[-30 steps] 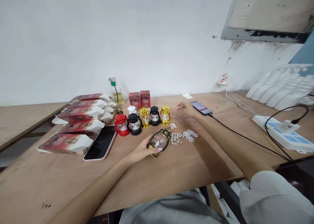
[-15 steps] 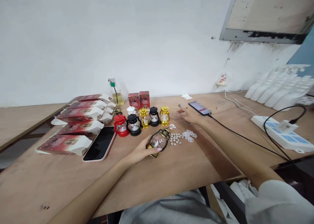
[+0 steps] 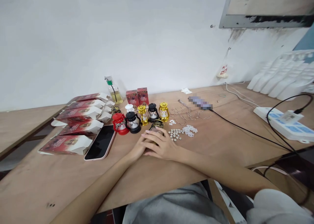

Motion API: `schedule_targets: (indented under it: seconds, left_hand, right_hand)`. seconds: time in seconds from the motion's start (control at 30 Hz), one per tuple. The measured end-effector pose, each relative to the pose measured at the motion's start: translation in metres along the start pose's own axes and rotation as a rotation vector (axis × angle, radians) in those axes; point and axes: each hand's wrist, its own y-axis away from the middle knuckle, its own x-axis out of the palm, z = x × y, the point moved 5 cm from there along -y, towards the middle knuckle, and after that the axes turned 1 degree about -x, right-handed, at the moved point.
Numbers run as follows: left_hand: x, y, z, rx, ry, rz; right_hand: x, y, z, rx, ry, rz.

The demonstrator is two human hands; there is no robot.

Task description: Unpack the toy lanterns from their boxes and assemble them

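Note:
A miniature bronze-and-black lantern (image 3: 157, 123) is between my hands, most of its body hidden behind the fingers. My left hand (image 3: 137, 149) is closed on its lower left side. My right hand (image 3: 164, 146) wraps over the front of it, fingers lying across toward the left hand. Just right of them lie small round discs (image 3: 175, 134) and little white tabs (image 3: 189, 130). Bent thin metal wires (image 3: 187, 116) are spread beyond these. A red lantern (image 3: 120, 123), a black lantern (image 3: 133, 122) and several other small lanterns stand behind my hands.
Red printed boxes (image 3: 80, 114), open at one end, line the left side. A phone (image 3: 100, 144) lies beside them. At the back stand a pump bottle (image 3: 114, 92) and two small boxes (image 3: 142, 96). A black cable (image 3: 245, 127) runs right toward a power strip (image 3: 282, 124).
My right hand has come back from the metal wires to the lantern and now covers it together with my left hand. The lantern has turned more upright.

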Motion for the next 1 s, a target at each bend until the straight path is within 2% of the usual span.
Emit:
schedule_targets:
  seconds: [0.1, 0.17, 0.33, 0.57, 0.67, 0.77, 0.83, 1.0]
  left_hand:
    - [0.001, 0.001, 0.000, 0.030, -0.062, -0.059]
    - [0.003, 0.004, -0.002, 0.040, -0.068, -0.068]
    - [0.008, 0.010, -0.010, -0.005, 0.069, -0.059]
    - [0.013, 0.013, -0.020, -0.087, 0.235, -0.020]
    - [0.014, 0.012, -0.022, -0.079, 0.284, 0.018]
    - [0.010, 0.011, -0.020, -0.063, 0.286, -0.005]
    - [0.007, 0.010, -0.017, -0.068, 0.284, -0.025]
    - [0.007, 0.009, -0.015, -0.107, 0.297, -0.015]
  right_hand:
    - [0.007, 0.003, -0.014, 0.152, -0.038, 0.078]
    - [0.006, 0.003, -0.017, 0.189, -0.052, 0.071]
    - [-0.010, 0.004, -0.014, 0.224, -0.066, -0.081]
    - [-0.020, 0.016, -0.027, 0.420, -0.088, -0.215]
    - [-0.013, 0.018, -0.034, 0.481, -0.170, -0.134]
    - [-0.002, 0.021, -0.040, 0.549, -0.271, 0.034]
    - [0.003, 0.024, -0.042, 0.590, -0.313, 0.100]
    - [0.005, 0.026, -0.044, 0.618, -0.349, 0.127]
